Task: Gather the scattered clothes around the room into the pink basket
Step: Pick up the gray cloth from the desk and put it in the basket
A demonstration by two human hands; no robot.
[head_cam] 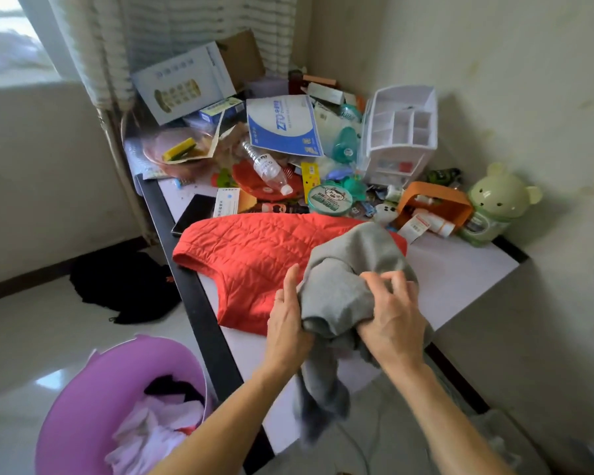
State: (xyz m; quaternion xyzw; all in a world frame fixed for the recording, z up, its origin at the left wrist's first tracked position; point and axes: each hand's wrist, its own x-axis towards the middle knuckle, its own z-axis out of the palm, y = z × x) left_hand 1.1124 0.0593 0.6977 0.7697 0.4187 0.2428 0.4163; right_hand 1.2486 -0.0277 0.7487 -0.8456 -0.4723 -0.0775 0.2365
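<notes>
step: carry soft grey knit garment (350,286), held above table edge, to pink round plastic basket (93,382) on floor at left | left hand (287,323), right hand (391,323) both bunch its folds | tip: gather the dangling tail first | unclear: garment type; left fingers hidden under cloth; basket cut off below
</notes>
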